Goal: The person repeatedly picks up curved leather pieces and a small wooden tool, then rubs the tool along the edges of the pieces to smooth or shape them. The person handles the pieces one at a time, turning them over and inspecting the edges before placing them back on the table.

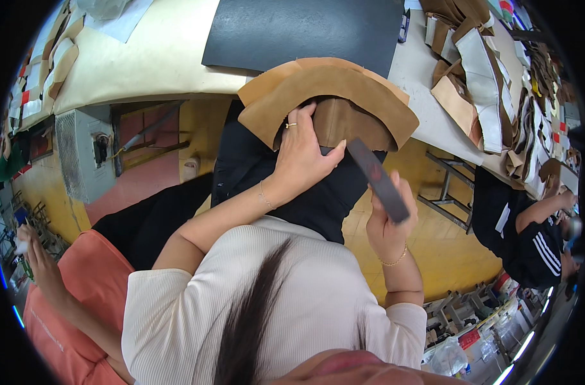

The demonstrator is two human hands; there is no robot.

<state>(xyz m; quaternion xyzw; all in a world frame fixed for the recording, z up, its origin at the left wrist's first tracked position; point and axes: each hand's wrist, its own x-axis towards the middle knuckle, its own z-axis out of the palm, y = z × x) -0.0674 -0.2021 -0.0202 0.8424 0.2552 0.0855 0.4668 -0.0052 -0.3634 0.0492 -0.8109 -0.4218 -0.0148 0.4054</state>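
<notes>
Gripping dark bar (pixel 377 181) in right hand (pixel 386 236). Left hand (pixel 304 151) at curved brown piece (pixel 334 85), fingertips partly hidden; can't tell grip.

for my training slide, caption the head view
Left hand at a curved brown piece, right hand gripping a dark bar.

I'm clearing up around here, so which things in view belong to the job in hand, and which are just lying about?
In hand:
- brown piece, left hand at its inner curve
- dark bar, in the right hand

Apparently just lying about:
- black board
- right-side pile
- left-side pieces
</notes>
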